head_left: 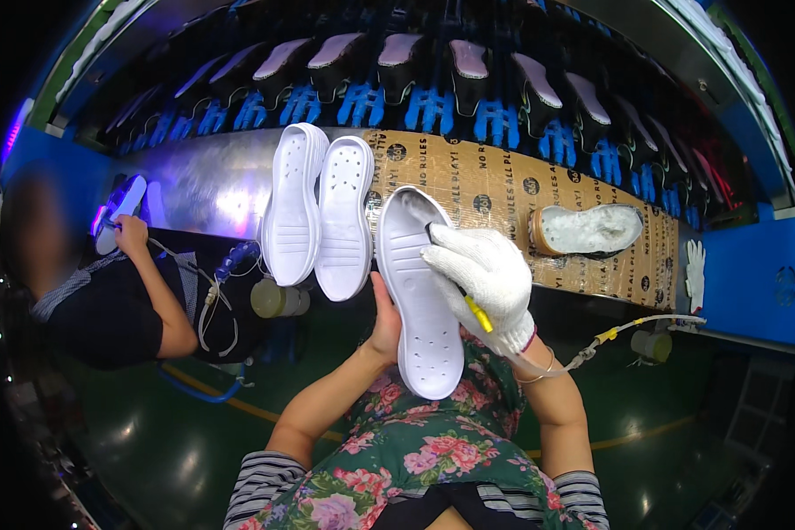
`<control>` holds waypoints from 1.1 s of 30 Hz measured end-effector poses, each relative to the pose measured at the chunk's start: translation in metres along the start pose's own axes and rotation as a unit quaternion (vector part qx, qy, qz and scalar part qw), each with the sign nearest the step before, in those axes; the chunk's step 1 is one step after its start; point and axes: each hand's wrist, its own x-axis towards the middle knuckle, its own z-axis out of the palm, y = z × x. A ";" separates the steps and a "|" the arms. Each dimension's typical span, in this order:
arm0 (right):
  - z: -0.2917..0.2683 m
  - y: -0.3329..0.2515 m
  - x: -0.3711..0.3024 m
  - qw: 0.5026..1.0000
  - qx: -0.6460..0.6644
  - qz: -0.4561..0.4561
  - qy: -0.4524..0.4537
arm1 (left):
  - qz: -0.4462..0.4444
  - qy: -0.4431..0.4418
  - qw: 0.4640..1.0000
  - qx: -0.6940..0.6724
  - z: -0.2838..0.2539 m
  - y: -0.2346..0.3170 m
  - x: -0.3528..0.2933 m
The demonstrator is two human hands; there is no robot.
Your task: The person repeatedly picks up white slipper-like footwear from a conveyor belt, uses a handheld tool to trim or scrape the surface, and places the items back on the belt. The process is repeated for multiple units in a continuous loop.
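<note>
A white shoe sole (428, 322) is held tilted in front of my body, its hollowed inner face toward me. My bare left hand (385, 318) grips its left edge, with some fingers hidden behind it. My right hand (486, 274), in a white knit glove, is closed around a slim tool with a yellow fitting (478, 314) and a hose. The tool's dark tip (429, 231) is at the sole's upper end, where the surface looks wet and greyish; most of the tool is covered by the glove. Two more white soles, an outer one (291, 208) and an inner one (344, 216), lie side by side to the left.
Printed cardboard (503, 168) covers the bench; on it rests a white-coated shoe piece (589, 231) with a tan rim. Beyond run shoes on blue holders (428, 110). A clear hose (583, 355) trails right. A spare glove (695, 274) hangs there. A co-worker's hand (131, 234) holds a shoe.
</note>
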 end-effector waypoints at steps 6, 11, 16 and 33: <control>0.007 -0.016 -0.008 0.993 0.091 -0.019 -0.078 | -0.002 0.029 0.983 0.179 -0.017 0.006 0.000; 0.000 0.001 -0.009 0.983 0.177 0.053 -0.019 | 0.030 -0.234 0.972 -0.009 -0.014 0.014 0.006; 0.012 -0.021 -0.022 0.986 0.125 -0.052 -0.096 | 0.039 0.004 0.986 0.164 -0.077 0.016 -0.004; 0.023 -0.023 -0.031 0.988 0.134 -0.066 -0.046 | 0.029 -0.125 0.991 0.035 -0.026 0.057 0.025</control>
